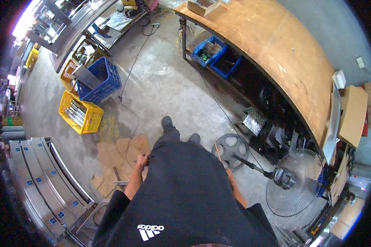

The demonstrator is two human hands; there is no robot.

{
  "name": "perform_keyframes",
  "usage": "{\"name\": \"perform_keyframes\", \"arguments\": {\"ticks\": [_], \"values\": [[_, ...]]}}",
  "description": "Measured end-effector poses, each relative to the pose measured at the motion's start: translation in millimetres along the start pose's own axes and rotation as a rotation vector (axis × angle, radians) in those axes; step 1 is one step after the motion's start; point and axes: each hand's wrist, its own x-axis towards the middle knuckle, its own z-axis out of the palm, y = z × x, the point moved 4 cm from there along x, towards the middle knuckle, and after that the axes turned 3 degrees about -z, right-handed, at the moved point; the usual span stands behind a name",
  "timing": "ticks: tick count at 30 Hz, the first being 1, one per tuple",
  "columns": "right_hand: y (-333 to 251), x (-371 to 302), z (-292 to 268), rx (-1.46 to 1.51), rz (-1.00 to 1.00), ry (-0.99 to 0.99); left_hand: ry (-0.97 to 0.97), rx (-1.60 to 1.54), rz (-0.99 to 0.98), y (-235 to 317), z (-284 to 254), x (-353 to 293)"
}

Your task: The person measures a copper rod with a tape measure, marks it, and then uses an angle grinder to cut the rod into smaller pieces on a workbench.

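Note:
My left hand [142,160] hangs beside my left thigh with its fingers curled in; what it holds, if anything, I cannot make out. Below it, flattened brown cardboard [118,150] lies on the floor. On the other side, my right hand [226,166] is mostly hidden by my dark shirt. From it a thin copper-coloured rod [218,152] points up and forward, and the hand appears closed around its lower end. Just beyond that rod is the round grey base [231,145] of a pedestal fan.
The fan's wire cage [294,183] stands low at right, below a wooden-topped workbench [276,37] with blue crates [210,50] on its shelf. A yellow crate [95,121] of metal tubes and a blue crate [113,74] stand left. Metal panels [37,164] lie lower left. Cables cross the floor.

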Motion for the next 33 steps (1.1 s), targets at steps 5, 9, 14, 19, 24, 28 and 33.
{"name": "perform_keyframes", "arguments": {"ticks": [5, 9, 14, 19, 24, 28, 33], "values": [[71, -14, 12, -0.147, 0.078, 0.151, 0.066, 0.081, 0.106, -1, 20, 20], [36, 6, 2, -0.138, 0.084, 0.179, -0.020, 0.098, 0.125, 5, 11, 44], [-41, 37, -27, -0.052, 0.007, 0.208, -0.025, -0.291, 0.127, 88, 11, 28], [-74, 73, -38, 0.135, -0.014, 0.118, 0.000, -0.295, 0.189, 108, -1, 27], [-67, 101, -37, -0.159, -0.118, 0.152, 0.073, -0.304, 0.101, 88, 0, 7], [-21, 123, -15, -0.626, -0.495, 0.071, 0.172, 0.035, -0.071, -36, -3, 26], [-35, 131, -17, -0.626, -0.383, 0.025, 0.164, -0.146, -0.034, -29, 3, 23]]}}
